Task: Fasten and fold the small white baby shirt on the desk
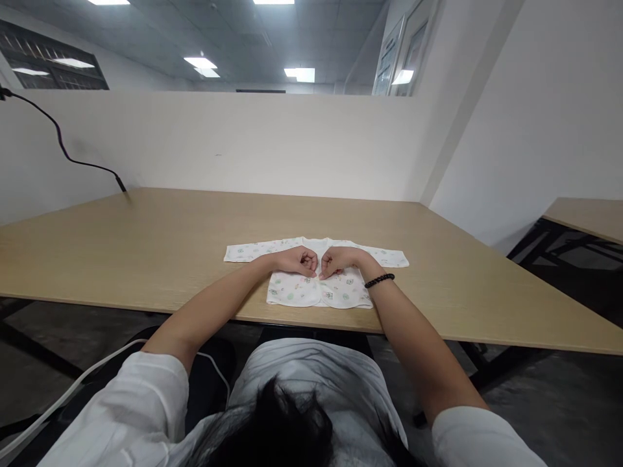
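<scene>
A small white baby shirt (294, 293) with a pastel print lies flat on the table, its sleeves spread to both sides and its neckline pointing away from me. My left hand (298, 259) rests on the left half of the chest, fingers curled in a pinch at the front edge. Facing it, my right hand (339, 259) pinches the other front edge, with a black beaded bracelet (379, 280) on that wrist. The two sets of fingertips are close together at the middle of the front. Any small fastener between them is too small to make out.
The wooden table (170, 240) runs up to a white partition (272, 149) at the back. A black cable (63, 146) hangs down to its far left corner. Another table (588, 217) stands to the right. A white cord (73, 389) passes near my left side.
</scene>
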### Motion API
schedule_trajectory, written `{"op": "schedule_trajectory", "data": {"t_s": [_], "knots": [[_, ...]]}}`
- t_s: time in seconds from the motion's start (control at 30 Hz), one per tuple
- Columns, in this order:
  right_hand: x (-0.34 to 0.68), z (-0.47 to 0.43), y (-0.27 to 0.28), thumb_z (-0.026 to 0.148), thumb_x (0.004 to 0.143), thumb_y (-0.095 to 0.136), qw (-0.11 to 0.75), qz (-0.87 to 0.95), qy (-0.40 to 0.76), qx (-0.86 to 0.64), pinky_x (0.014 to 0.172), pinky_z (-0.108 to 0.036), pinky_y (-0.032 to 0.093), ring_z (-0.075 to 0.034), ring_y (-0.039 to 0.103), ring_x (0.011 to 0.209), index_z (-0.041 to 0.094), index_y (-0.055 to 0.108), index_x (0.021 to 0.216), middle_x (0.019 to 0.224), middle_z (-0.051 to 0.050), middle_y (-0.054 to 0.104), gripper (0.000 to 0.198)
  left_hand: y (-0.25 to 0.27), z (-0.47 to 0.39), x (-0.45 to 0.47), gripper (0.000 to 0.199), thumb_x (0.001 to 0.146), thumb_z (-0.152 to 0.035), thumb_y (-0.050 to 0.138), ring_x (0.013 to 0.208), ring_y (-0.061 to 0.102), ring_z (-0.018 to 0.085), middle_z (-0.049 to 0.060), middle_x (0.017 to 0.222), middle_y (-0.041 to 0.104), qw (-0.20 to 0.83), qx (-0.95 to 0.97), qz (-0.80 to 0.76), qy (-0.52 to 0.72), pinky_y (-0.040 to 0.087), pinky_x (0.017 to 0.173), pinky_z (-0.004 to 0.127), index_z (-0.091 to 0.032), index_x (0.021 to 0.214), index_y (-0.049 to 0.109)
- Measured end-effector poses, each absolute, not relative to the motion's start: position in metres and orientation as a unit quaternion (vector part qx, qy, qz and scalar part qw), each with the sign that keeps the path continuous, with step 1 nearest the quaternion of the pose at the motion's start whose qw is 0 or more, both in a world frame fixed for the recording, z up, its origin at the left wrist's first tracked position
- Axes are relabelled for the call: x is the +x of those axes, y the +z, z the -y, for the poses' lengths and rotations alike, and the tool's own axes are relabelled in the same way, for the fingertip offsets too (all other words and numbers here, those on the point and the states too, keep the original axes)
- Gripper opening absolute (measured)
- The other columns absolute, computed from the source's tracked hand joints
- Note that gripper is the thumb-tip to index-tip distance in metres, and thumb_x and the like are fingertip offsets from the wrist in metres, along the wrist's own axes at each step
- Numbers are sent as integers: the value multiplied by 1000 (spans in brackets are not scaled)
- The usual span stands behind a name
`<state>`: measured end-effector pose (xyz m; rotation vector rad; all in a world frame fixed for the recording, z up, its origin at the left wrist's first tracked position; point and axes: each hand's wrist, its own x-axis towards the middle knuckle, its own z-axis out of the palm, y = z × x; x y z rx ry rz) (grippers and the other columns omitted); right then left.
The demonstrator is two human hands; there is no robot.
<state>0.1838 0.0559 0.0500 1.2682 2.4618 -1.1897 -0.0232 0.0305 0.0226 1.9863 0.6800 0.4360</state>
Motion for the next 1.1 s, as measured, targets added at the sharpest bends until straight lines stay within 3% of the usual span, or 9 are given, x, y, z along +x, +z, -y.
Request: {"op": "schedule_trajectory", "data": {"t_s": [0.33, 0.5, 0.63, 0.7, 0.8, 0.93, 1.1], "knots": [[184, -55, 48, 52, 49, 87, 58, -828, -377, 412, 54, -24, 36, -11, 44, 55, 16, 66, 74, 58, 3, 53, 49, 22, -31, -24, 38, 68, -45, 80, 57, 46, 10, -1, 63, 53, 452, 828, -285, 167, 34, 55, 22, -13, 72, 60], [188, -56, 44, 54, 55, 85, 26, -840, -350, 414, 56, -23, 40, -13, 52, 61, 16, 67, 80, 67, 0, 59, 49, 20, -31, -24, 35, 70, -44, 76, 58, 48, 11, 0, 65, 55, 412, 836, -313, 182, 37, 55, 22, -14, 74, 60], [193, -63, 39, 55, 81, 69, -80, -835, -262, 477, 72, -25, 46, -19, 61, 87, 19, 61, 114, 106, -8, 65, 50, 16, -44, -27, 26, 80, -37, 64, 77, 58, 17, 5, 85, 63, 325, 821, -394, 254, 45, 72, 27, -15, 94, 63], [198, -70, 34, 47, 91, 59, -136, -814, -191, 531, 86, -31, 45, -25, 55, 109, 18, 53, 125, 126, -14, 56, 45, 12, -55, -35, 27, 81, -30, 59, 94, 59, 21, 8, 101, 64, 267, 798, -456, 291, 46, 85, 31, -16, 104, 61], [210, -79, 24, 37, 97, 53, -166, -775, -112, 600, 102, -45, 36, -33, 42, 127, 15, 51, 127, 135, -19, 47, 37, 8, -72, -52, 35, 81, -25, 59, 115, 53, 27, 13, 121, 60, 197, 755, -545, 308, 40, 99, 38, -16, 115, 57], [226, -87, 14, 39, 97, 56, -154, -745, -91, 643, 102, -52, 37, -30, 48, 120, 14, 57, 120, 128, -13, 53, 34, 5, -82, -77, 35, 83, -28, 62, 119, 49, 31, 15, 123, 57, 162, 722, -610, 284, 37, 102, 48, -13, 114, 58], [234, -94, 14, 37, 96, 58, -175, -748, -104, 632, 93, -43, 44, -23, 56, 103, 15, 59, 110, 113, -9, 58, 27, 10, -78, -94, 26, 79, -28, 59, 93, 59, 22, 7, 99, 64, 202, 755, -564, 265, 45, 82, 31, -18, 102, 62]]}}
